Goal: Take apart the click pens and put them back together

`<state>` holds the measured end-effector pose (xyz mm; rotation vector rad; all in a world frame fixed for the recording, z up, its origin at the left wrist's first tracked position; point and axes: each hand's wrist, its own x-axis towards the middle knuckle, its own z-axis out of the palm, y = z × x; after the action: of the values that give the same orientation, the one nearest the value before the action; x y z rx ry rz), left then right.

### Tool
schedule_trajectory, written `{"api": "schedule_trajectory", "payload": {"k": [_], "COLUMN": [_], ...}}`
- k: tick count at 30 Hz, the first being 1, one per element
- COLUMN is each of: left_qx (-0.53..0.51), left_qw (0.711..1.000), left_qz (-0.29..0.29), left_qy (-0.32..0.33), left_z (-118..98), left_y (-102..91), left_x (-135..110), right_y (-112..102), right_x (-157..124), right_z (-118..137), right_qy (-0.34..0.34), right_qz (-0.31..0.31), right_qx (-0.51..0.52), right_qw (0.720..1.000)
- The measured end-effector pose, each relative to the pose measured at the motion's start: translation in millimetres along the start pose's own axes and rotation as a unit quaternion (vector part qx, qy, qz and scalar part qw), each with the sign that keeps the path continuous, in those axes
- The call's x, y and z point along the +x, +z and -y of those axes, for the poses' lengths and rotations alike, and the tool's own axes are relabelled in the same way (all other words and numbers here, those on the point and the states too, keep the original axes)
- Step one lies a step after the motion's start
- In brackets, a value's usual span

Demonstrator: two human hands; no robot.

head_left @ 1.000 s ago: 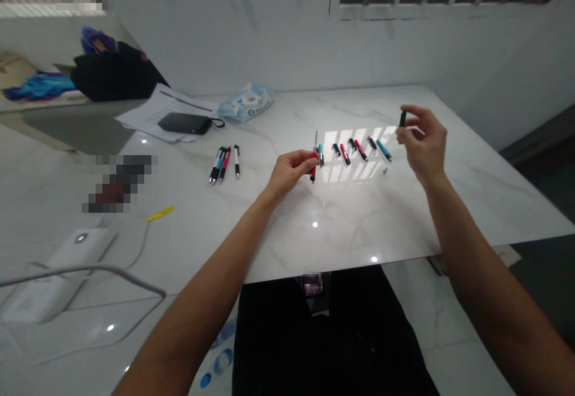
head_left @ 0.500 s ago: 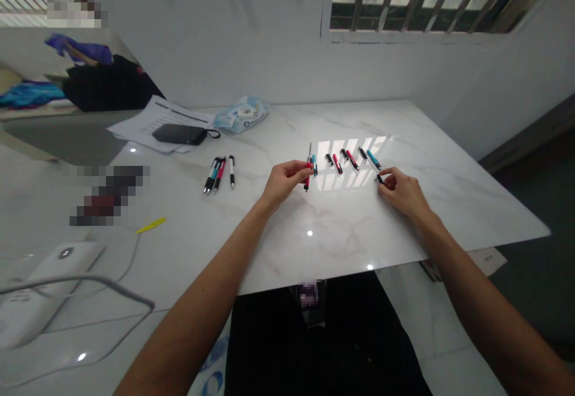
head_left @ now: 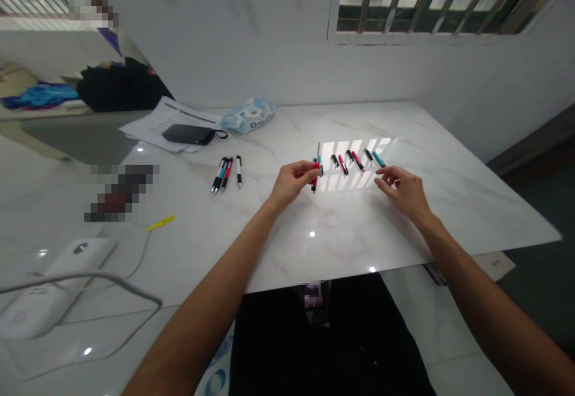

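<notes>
Pinching red pen (head_left: 314,185), left hand (head_left: 293,183), pointing forward

Three grouped pens (head_left: 225,175), one left hand (head_left: 293,184), one right hand (head_left: 403,191).

Grey veining is seen across the white marble tabletop (head_left: 278,252); upon it, slim red-and-black pens (head_left: 342,165) and a slim teal-and-black pen (head_left: 378,159) are shown, with a pale-blue plastic packet (head_left: 248,115) beyond them.

Red pen (head_left: 314,183) upright, pinched in left hand (head_left: 293,184); teal pen (head_left: 320,165) against it. Loose black, red, teal pens (head_left: 358,161) in slanted row, just beyond right hand (head_left: 402,191).
</notes>
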<state>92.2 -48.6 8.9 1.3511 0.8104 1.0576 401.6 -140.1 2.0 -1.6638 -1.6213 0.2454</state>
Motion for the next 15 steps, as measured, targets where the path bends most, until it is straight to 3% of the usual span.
{"api": "schedule_trajectory", "payload": {"k": [4,8,12,15], "left_qx": [0.009,0.036,0.075,0.097], "left_qw": [1.000,0.999,0.995,0.993], "left_qz": [0.008,0.027,0.050,0.054], "left_qy": [0.004,0.020,0.035,0.030], "left_z": [-1,-3,-4,-2], "left_y": [0.7,1.9,3.5,3.9], "left_x": [-1,-4,-6,-5], "right_y": [25,58,75,73], "right_x": [10,21,30,37], "right_z": [48,89,107,105], "right_qy": [0.012,0.001,0.003,0.014], "right_qz": [0.044,0.077,0.065,0.011], "right_qx": [0.176,0.276,0.322,0.348], "right_qw": [0.983,0.958,0.944,0.937]}}
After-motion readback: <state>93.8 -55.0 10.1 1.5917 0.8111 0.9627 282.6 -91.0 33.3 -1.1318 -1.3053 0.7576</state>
